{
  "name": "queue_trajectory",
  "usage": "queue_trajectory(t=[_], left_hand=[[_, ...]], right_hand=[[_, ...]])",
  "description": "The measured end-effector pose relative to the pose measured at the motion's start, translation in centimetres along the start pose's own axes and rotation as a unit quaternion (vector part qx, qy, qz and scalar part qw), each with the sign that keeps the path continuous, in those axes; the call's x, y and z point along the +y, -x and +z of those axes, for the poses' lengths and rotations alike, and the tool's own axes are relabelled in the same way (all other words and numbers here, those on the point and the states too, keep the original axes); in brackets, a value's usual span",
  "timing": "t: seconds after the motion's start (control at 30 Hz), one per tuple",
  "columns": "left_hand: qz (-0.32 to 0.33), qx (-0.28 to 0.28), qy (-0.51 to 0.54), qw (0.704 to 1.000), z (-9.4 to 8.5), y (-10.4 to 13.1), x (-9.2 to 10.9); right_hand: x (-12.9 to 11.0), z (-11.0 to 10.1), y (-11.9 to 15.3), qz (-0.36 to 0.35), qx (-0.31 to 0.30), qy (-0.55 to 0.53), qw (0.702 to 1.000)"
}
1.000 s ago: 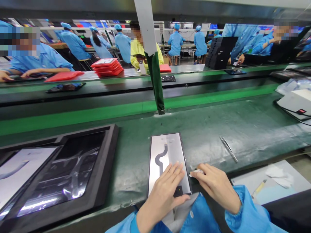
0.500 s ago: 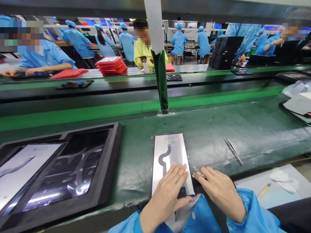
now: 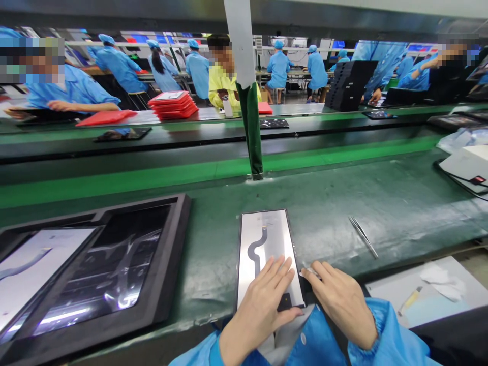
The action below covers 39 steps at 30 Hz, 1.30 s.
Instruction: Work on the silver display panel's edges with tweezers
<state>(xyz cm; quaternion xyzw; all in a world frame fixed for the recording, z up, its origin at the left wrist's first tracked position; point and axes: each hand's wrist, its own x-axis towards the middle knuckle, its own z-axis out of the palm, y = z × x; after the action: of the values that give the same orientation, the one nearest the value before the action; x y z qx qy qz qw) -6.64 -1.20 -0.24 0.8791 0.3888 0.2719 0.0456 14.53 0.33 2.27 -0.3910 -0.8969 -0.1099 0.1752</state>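
A display panel (image 3: pixel 274 230) lies back side up on the green bench mat, with a dark curved flex cable (image 3: pixel 253 249) along its silvery back. My left hand (image 3: pixel 263 297) rests flat over its lower part, fingers stretched out and the thumb at the lower edge. Just right of the panel, my right hand (image 3: pixel 339 295) is closed in a pinch on a small white wipe (image 3: pixel 309 273). Only a bit of the wipe shows between thumb and fingers, close to the panel's right edge. Metal tweezers (image 3: pixel 363 237) lie on the mat further right.
To the left, a black foam tray (image 3: pixel 179 229) holds more panels. On a lower white surface (image 3: pixel 450 269) at right are a yellow-handled knife (image 3: pixel 412 299) and crumpled tissue (image 3: pixel 444 284). A post (image 3: pixel 251 132) stands ahead. Beyond it run a conveyor and co-workers with red pouches (image 3: pixel 173 105).
My right hand has shifted very slightly left with the wipe, while my left hand stays on the panel. Across the line, a co-worker at left has raised a dark item.
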Motion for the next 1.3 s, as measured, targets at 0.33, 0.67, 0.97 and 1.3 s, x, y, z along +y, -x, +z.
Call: queue_trajectory(t=[0.33,0.67,0.97,1.3], left_hand=[[0.002,0.002,-0.004,1.000,0.08,-0.05,0.03],[0.001,-0.001,-0.004,1.000,0.15,-0.06,-0.06],[-0.001,0.000,-0.002,1.000,0.22,0.10,-0.17],[-0.002,-0.004,-0.005,1.000,0.34,0.08,-0.14]], right_hand=[[-0.22,-0.34,-0.32,0.004,0.008,0.003,1.000],[-0.30,-0.23,-0.48,0.003,0.024,0.013,1.000],[-0.34,-0.20,-0.37,0.005,0.017,0.005,1.000],[-0.29,-0.31,-0.44,0.004,0.020,0.007,1.000]])
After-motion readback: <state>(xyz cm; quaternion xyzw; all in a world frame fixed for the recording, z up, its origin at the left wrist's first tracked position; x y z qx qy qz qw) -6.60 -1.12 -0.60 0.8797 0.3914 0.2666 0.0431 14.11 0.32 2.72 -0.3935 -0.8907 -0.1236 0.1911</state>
